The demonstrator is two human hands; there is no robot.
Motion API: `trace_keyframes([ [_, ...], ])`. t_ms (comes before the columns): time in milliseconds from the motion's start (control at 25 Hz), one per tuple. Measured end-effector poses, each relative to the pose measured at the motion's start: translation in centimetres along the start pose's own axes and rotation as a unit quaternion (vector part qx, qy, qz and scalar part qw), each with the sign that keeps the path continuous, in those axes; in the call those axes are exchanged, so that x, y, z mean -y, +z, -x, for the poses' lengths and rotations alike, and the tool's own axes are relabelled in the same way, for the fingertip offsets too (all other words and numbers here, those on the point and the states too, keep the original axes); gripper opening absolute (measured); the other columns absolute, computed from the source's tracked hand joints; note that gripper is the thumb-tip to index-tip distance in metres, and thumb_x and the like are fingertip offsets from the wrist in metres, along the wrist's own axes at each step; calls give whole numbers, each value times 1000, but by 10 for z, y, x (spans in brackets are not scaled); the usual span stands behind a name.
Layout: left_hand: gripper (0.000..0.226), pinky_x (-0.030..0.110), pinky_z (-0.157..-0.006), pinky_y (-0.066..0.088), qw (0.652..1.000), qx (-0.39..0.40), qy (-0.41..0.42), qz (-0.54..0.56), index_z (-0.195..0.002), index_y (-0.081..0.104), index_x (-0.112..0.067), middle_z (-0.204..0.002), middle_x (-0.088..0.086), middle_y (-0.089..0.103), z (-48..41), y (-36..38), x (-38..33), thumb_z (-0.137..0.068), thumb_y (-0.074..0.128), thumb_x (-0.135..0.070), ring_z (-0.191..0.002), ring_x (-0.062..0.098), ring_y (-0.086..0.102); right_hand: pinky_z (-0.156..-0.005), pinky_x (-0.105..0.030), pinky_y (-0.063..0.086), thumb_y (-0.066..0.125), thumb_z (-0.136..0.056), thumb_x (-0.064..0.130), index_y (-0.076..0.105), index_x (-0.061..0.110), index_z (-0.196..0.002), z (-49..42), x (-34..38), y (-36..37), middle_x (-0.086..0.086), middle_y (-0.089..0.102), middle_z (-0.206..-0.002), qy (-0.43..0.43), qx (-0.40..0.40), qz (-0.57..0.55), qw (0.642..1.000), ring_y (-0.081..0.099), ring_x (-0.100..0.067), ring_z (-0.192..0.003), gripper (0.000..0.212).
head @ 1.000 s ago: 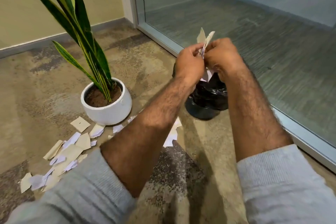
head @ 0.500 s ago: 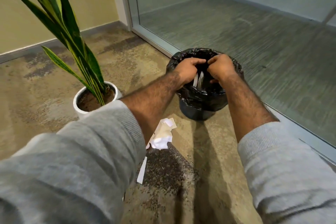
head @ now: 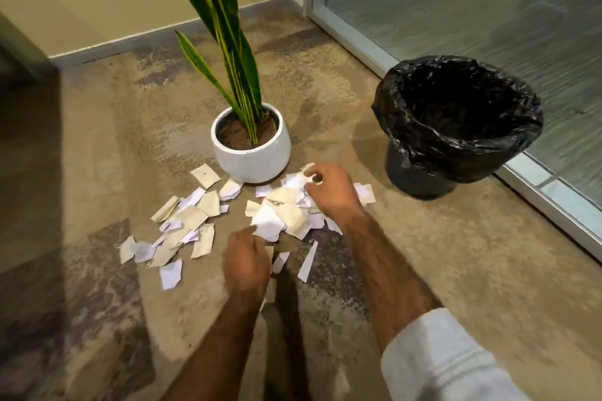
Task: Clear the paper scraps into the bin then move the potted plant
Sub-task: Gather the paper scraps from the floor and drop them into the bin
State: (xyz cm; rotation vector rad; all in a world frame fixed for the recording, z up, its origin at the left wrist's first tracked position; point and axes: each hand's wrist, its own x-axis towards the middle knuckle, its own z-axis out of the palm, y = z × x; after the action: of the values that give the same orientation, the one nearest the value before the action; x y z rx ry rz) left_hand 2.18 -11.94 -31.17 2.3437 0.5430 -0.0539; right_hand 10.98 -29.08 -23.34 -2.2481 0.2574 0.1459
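Paper scraps (head: 195,221): scattered on floor (head: 423,254) before potted plant (head: 252,156)
Bin (head: 420,172): black-lined, right of potted plant
Right hand (head: 327,190): pinching scraps
Left hand (head: 247,260): at pile's near edge, blurred

Potted plant (head: 250,153) on floor (head: 97,140); bin (head: 456,127) right of it, apart, beside glass wall (head: 488,10); paper scraps (head: 195,221) on floor before plant; right hand (head: 329,189) on scraps; left hand (head: 247,264) nearer, at their edge.

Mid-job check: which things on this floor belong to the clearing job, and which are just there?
Job:
paper scraps, scattered by the pot
bin, black-lined
potted plant
right hand, pinching scraps
left hand, at the pile's near edge

Just there:
carpet
glass partition
skirting board
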Motion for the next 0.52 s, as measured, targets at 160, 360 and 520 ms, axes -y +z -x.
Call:
trace_keyframes([
  [160,59,44,-93,55,981,31,-94,-168,-128,55,-24,-128,7,56,42,4,67,-86,61,-65,-112,28,57,-99,-34,46,67,-91,20,52,10,-137,36,-62,76,-12,57,-139,163,142,139,966,56,-29,-125,49],
  [360,73,44,-100,50,987,48,-138,-71,-140,45,-19,-137,12,38,63,16,61,-82,76,-52,-125,32,48,-95,-39,51,60,-94,13,39,13,-146,62,-51,109,-18,49,-143,167,120,212,955,54,-31,-126,56],
  [520,53,37,-109,43,993,63,-101,-21,-137,53,-13,-139,12,39,48,15,49,-89,75,-21,-127,30,50,-85,-41,58,56,-89,4,67,14,-113,59,-47,110,-9,68,-117,119,129,80,981,66,-27,-102,28],
])
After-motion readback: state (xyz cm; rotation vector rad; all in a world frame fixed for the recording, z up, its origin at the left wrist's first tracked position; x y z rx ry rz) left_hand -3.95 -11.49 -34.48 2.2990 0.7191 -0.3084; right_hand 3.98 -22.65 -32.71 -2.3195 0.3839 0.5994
